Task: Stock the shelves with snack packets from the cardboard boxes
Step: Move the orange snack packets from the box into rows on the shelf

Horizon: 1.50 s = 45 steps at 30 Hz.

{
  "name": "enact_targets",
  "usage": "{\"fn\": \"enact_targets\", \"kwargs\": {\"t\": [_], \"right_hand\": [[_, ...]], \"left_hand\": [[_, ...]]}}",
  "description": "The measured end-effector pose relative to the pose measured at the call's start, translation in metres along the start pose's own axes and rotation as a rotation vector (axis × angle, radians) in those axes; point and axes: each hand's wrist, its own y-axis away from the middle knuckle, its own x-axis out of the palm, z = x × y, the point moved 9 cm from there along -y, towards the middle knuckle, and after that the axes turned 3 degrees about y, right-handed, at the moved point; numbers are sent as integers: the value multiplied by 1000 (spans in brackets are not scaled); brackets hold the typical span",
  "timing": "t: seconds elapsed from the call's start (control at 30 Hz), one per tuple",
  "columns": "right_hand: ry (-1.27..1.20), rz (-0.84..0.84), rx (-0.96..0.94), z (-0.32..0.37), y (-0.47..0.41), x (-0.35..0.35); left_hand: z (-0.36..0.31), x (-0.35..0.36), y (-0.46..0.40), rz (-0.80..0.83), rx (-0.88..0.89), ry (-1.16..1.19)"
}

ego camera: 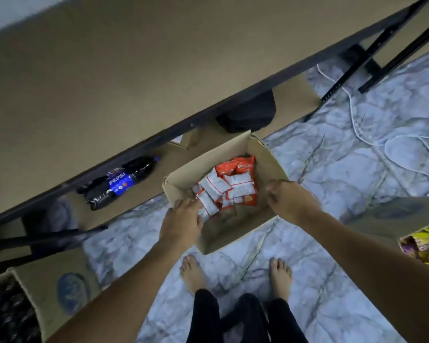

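Observation:
An open cardboard box (265,154) sits low in front of my bare feet. Inside lie several white and orange snack packets (224,189). My left hand (182,222) grips the box's left rim, its fingertips curled over the edge beside the packets. On the opposite side my right hand (289,200) grips the right rim near the corner. The shelf unit has a tan top board (109,70) in a black metal frame and runs diagonally just beyond the box. Whether the box rests on the floor or is lifted is unclear.
Pepsi bottles (120,184) lie on a lower shelf, with a black object (248,112) further right. A second box (42,288) with dark packets stands at bottom left. Yellow packaging (424,246) sits at the right edge. A white cable (357,127) trails over the marble-patterned floor (357,194).

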Motion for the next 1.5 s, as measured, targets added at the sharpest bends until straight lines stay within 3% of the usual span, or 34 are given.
{"fn": "enact_targets", "kwargs": {"t": [0.3,0.47,0.7,0.9,1.17,1.5], "right_hand": [[-21,70,-40,-51,-142,141],[-113,84,-7,-69,-201,199],[85,87,-295,-47,-252,239],[252,139,-333,-46,-268,270],[202,89,-272,-53,-252,239],[186,48,-286,-34,-154,115]], "left_hand": [[29,155,-118,-33,-13,73],[49,202,-168,-94,-9,-48],[75,248,-210,-123,-55,-54],[85,266,-228,-92,-74,-34],[78,239,-220,-94,-70,0],[47,138,-132,-200,-133,119]]}}
